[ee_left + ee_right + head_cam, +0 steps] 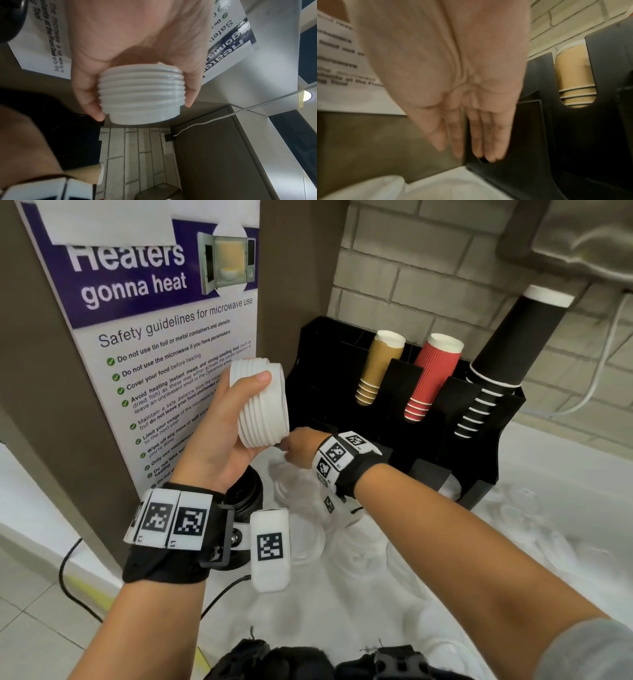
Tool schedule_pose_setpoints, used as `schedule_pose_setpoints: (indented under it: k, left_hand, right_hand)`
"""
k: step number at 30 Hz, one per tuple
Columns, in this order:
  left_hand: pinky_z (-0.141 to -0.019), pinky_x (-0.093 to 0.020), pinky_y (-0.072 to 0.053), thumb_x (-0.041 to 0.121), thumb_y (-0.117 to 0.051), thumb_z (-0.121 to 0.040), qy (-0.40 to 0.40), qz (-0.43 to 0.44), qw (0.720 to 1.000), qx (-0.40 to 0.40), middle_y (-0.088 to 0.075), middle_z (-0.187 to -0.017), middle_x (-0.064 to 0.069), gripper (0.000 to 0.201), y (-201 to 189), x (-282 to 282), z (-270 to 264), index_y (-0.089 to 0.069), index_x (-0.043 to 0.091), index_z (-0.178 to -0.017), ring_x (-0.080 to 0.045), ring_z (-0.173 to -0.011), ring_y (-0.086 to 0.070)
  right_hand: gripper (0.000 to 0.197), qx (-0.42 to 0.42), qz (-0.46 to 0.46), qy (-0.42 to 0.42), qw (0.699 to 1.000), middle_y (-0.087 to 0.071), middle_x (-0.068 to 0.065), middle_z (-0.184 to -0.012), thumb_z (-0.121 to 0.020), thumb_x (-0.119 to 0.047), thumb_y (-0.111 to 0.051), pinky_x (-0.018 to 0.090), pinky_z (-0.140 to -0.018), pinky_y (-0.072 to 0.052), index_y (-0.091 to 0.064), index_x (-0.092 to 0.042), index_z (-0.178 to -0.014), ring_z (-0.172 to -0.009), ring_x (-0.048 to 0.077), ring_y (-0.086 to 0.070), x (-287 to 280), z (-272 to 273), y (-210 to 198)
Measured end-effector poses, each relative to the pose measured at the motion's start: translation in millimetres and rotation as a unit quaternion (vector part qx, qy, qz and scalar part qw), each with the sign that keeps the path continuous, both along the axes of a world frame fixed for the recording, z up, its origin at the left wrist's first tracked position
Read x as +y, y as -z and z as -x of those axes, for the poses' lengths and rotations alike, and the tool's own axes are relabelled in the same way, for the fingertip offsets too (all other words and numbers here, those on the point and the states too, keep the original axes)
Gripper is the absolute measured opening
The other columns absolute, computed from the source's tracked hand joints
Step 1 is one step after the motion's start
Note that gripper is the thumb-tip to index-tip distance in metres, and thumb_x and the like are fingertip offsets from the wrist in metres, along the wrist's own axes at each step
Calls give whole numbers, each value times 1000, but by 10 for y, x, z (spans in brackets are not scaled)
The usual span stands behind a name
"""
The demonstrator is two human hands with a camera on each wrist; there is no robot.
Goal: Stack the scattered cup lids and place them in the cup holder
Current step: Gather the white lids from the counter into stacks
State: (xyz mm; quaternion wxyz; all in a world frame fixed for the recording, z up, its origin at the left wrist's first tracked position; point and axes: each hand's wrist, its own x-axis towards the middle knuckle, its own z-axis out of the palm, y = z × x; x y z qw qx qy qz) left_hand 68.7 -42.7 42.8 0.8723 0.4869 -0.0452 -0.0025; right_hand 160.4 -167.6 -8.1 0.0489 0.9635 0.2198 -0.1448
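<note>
My left hand grips a stack of several white cup lids, held up tilted in front of the poster, thumb on one side and fingers on the other. My right hand sits just below that stack, low over the white counter and beside the left end of the black cup holder. Its fingers are straight and hold nothing. Several loose white lids lie on the counter under my right wrist, washed out and hard to separate.
The holder carries stacks of brown cups, red cups and black cups. A brown panel with a microwave safety poster stands to the left. A brick wall is behind, with a white cable at right.
</note>
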Motion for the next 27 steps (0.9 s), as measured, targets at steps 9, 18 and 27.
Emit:
schedule_pose_setpoints:
  k: [9,18,27]
  left_hand:
    - [-68,-35,-56,36,-65,-75,-1,-4,1000,2,-70,-90,7,54,12,33,-9,-54,22,-125,-10,-81,-70]
    - [-66,-33,-58,36,-66,-74,-3,-5,1000,8,-70,-92,6,57,0,24,-3,-54,21,-128,-10,-82,-70]
    - [-75,-38,-51,39,-72,-67,8,-12,1000,22,-62,-110,-4,80,15,-63,34,-47,17,-139,-21,-97,-64]
  right_hand:
    - [57,-13,57,78,995,-62,2,-110,-84,-61,-47,31,-61,-42,-58,-16,-118,-77,22,-54,146,-228,605]
    - [60,24,34,101,994,-49,8,-120,-80,-60,-58,34,-77,-44,-51,-21,-125,-96,28,-52,111,-278,581]
    - [87,-72,-215,133,965,-26,15,-139,-72,-47,-75,46,-97,-39,-28,-27,-142,-126,43,-32,-21,73,-102]
